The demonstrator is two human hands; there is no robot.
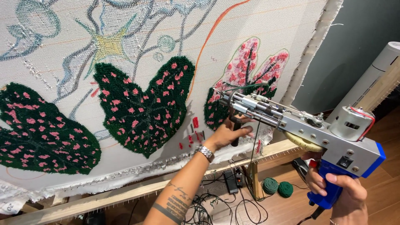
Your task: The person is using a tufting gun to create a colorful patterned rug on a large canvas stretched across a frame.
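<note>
Blue-handled tufting gun [308, 129] presses its needle tip against the stretched cloth [258, 25], at the half-filled pink and green leaf [246, 83]. Right hand [341, 191] clenches the rear grip; left hand [227, 132] grasps the black front handle. If the gun tilts or pressure eases, I judge the needle could tear the weave or skip. Loose yarn from the green balls [278, 186] below could snag.

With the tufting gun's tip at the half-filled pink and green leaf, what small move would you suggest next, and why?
Probably ease the tufting gun along the bare gaps in the leaf: its tip sits at the leaf's edge, the left hand steadies the front grip and the right hand holds the blue handle.
</note>
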